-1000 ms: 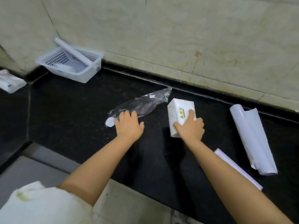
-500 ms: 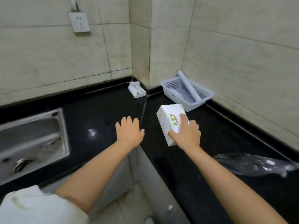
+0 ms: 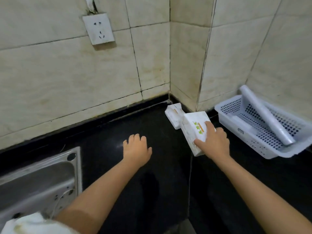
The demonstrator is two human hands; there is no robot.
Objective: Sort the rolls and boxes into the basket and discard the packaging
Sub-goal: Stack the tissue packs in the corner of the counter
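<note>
While the right hand [image 3: 213,142] grips the tissue pack [image 3: 194,130] from above over the worktop [image 3: 152,191] beside the basket [image 3: 263,149], its fingers [image 3: 208,126] clasp both long edges. It looks light and soft, best held across its width; the left hand [image 3: 136,149] hovers empty, fingers loosely spread.

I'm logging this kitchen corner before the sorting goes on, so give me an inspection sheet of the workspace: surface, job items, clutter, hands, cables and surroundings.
Surface: black counter, glossy, bare in the middle.
Job's things: white tissue box in the right hand; second white box on the counter in the corner behind it; white basket at right against the wall, holding a clear roll propped on its back rim.
Clutter: nothing seen.
Hands: right hand grips the tissue box, fingers on top; left hand empty, palm down over the counter.
Cables: a white cord rises from the wall socket.
Surroundings: beige tiled walls; steel sink at left.
</note>
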